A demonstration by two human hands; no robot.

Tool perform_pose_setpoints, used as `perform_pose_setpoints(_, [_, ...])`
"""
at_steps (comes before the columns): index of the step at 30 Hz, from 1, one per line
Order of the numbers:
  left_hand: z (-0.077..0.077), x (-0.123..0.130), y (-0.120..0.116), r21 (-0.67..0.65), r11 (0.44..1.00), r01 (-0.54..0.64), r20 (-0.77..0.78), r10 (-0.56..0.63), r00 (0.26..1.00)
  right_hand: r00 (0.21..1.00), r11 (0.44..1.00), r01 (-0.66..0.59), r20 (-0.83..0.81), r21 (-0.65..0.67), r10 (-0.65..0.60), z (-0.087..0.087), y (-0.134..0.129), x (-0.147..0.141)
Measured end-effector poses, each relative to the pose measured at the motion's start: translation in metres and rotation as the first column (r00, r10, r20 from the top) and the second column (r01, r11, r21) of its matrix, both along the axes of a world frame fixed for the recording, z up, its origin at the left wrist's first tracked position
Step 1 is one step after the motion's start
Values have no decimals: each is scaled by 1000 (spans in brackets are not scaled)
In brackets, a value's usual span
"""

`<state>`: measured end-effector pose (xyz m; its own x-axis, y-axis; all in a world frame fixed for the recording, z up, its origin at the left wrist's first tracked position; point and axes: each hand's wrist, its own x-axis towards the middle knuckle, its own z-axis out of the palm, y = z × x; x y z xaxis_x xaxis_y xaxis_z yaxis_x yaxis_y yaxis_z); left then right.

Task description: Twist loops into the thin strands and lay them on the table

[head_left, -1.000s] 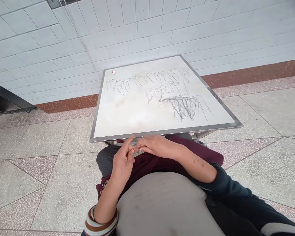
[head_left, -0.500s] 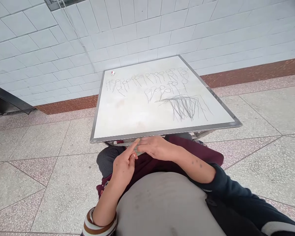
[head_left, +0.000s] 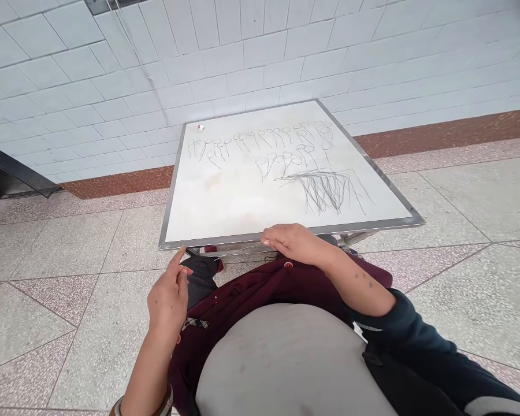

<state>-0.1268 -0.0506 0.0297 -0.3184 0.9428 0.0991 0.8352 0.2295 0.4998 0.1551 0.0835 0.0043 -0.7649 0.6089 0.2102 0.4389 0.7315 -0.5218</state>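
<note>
My left hand (head_left: pixel 169 294) is off the table's front left corner, index finger pointing forward and the other fingers curled in. What it pinches, if anything, is too fine to see. My right hand (head_left: pixel 297 242) is at the middle of the front edge, fingers pressed together. Below its fingertips shows a small curl of thin dark strand (head_left: pixel 269 257). On the white tabletop (head_left: pixel 225 202) lie several thin looped strands (head_left: pixel 286 134) with loose tails, in rows. A bundle of straight dark strands (head_left: pixel 325 188) spreads at the right.
A small red and white object (head_left: pixel 200 128) sits at the far left corner. Grey metal trim (head_left: pixel 221 240) borders the table. Behind it stands a white tiled wall (head_left: pixel 260 69). My lap, in dark red cloth (head_left: pixel 242 289), is close to the front edge.
My hands were together at the front edge. The left has moved left and the right a little to the right, leaving a wide gap between them.
</note>
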Motion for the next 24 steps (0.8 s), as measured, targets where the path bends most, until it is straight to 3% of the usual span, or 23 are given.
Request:
perform_pose_setpoints(2, [8, 14, 5, 148, 982, 116, -37, -112, 993, 1000, 1000, -14, 21, -16, 15, 6, -4, -6])
perform_pose_setpoints(4, [10, 36, 13, 246, 915, 321, -94, -307, 947, 999, 999, -29, 14, -27, 29, 11, -10, -14])
perform_pose_setpoints(5, [8, 47, 17, 259, 873, 413, -128, -393, 911, 999, 998, -35, 0, -46, 35, 14, -13, -17])
perform_pose_setpoints(7, [2, 65, 24, 289, 823, 489, -148, -466, 872, 998, 992, -45, -40, -116, 41, 18, -17, -21])
perform_pose_setpoints(9, [-3, 74, 28, 308, 830, 465, -107, -455, 884, 996, 981, -68, -74, -180, 56, 21, -19, -21])
perform_pose_setpoints(11, [-4, 77, 30, 299, 866, 401, -11, -417, 909, 992, 982, -94, -99, -163, 79, 21, -19, -20])
perform_pose_setpoints(16, [0, 73, 32, 181, 947, 264, 266, -305, 914, 974, 980, -85, -193, 178, 119, 13, -18, -25])
perform_pose_setpoints(18, [1, 71, 33, 157, 960, 231, 374, -274, 886, 967, 967, -68, -222, 246, 124, 9, -20, -30])
perform_pose_setpoints(24, [1, 74, 35, 203, 969, 142, 568, -235, 789, 931, 982, 66, -365, 179, 4, 3, -25, -42])
